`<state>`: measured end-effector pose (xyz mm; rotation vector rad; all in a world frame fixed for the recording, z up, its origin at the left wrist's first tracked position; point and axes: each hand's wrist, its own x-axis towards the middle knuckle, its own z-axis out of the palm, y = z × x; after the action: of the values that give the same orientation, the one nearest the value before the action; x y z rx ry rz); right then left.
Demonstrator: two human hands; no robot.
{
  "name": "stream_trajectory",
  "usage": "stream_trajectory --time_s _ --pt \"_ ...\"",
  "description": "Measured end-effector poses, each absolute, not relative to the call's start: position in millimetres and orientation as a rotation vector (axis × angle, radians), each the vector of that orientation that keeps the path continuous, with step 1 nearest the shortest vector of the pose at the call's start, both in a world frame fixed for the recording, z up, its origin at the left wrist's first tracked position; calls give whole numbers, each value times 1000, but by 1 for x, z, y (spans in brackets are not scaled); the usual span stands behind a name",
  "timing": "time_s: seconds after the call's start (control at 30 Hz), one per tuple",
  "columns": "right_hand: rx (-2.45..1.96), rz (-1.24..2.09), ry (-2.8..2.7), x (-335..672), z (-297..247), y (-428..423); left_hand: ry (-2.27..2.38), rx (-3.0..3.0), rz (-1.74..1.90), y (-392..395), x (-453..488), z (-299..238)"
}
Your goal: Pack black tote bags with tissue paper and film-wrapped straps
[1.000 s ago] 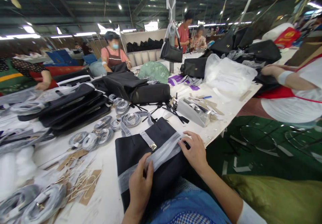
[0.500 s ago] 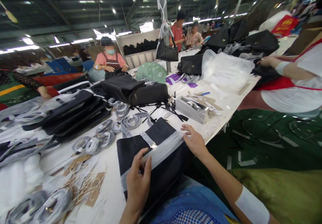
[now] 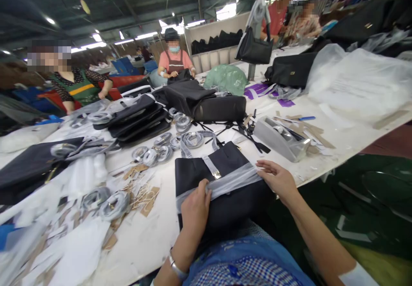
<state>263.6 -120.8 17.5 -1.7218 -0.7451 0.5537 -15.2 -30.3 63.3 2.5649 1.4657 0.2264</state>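
Note:
A black handbag (image 3: 231,206) lies on the near table edge, leaning toward my lap. Across its front runs a strip of translucent plastic film (image 3: 233,180). My left hand (image 3: 195,209) is closed at the strip's left part, thumb and index finger together on it. At the bag's right edge, my right hand (image 3: 279,181) pinches the film's other end, its fingers fairly straight. Just above the film sits a gold clasp (image 3: 217,175) on a wrapped grey tab (image 3: 210,165). A wrapped strap loop rises behind the bag's top.
A tape dispenser (image 3: 279,138) stands behind my right hand. Coiled wrapped straps (image 3: 151,156) and stacked black bags (image 3: 138,121) lie to the left. Tags with cords (image 3: 144,196) are nearer. A large plastic bag (image 3: 360,80) rests at right. Co-workers stand across the table.
The view has swung left, so things sit further right. My left thumb and index finger have come together on the film. My right hand stays at its end.

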Motion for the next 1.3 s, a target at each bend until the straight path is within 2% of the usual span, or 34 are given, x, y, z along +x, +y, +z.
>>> stream_trajectory --time_s 0.27,0.5,0.7,0.83,1.3 --pt "-1771 579 -777 266 14 -123 1600 2440 115 -27 -9 80" --pt "-1804 597 -812 269 11 -126 1627 2606 -125 -23 -1 92" --pt "-1828 617 -814 270 11 -127 1437 2752 -128 -14 1 105" --pt "-1806 601 -819 270 9 -127 1218 2576 -90 3 -10 111" --pt "-1689 577 -902 270 18 -129 654 2012 -346 72 -18 104"
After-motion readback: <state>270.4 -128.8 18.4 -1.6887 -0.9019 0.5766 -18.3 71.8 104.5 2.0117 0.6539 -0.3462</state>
